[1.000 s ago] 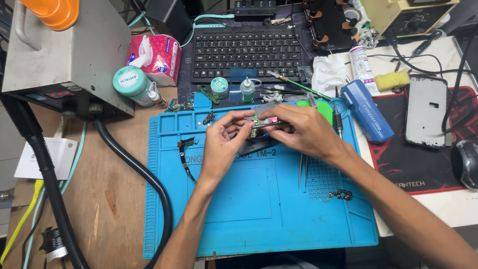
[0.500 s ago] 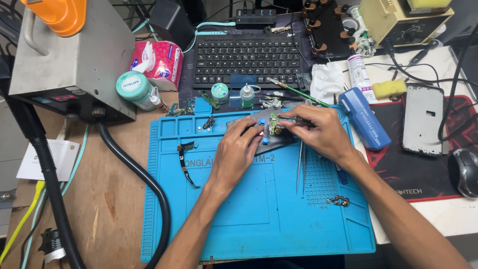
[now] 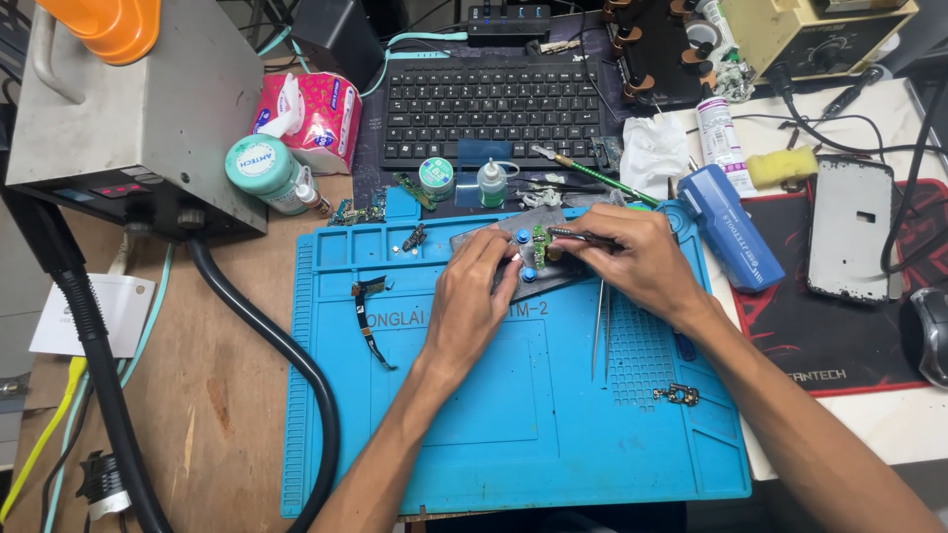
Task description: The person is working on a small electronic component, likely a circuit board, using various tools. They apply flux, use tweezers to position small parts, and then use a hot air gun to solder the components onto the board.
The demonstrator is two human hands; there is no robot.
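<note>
Two hands meet over one small green circuit board (image 3: 539, 246), which sits clamped on a grey metal holder (image 3: 533, 259) at the far middle of the blue work mat (image 3: 513, 415). The holder's long axis runs left to right with a slight tilt, its left end farther than its right; two blue knobs on it show just near of the board.

The left hand (image 3: 472, 296) comes in from the near side, its fingertips (image 3: 506, 259) curled together and pressing on the holder just left of the board. Whether they pinch anything is hidden by the fingers themselves. The right hand (image 3: 632, 262) reaches in from the right and its grip is clamped on a thin dark tool (image 3: 578, 236), held like a pen. That tool lies almost level, pointing left, and its tip ends at the board's right edge. So the board lies directly left of the right-hand grip, along the tool's own line, and between the two hands.

A pair of steel tweezers (image 3: 600, 331) rests on the mat just near of the right hand, pointing near and far. A black flex cable (image 3: 367, 318) lies well to the left, and a small metal part (image 3: 677, 395) sits near-right. Beyond the mat, on the desk, is a black keyboard (image 3: 489, 109).
</note>
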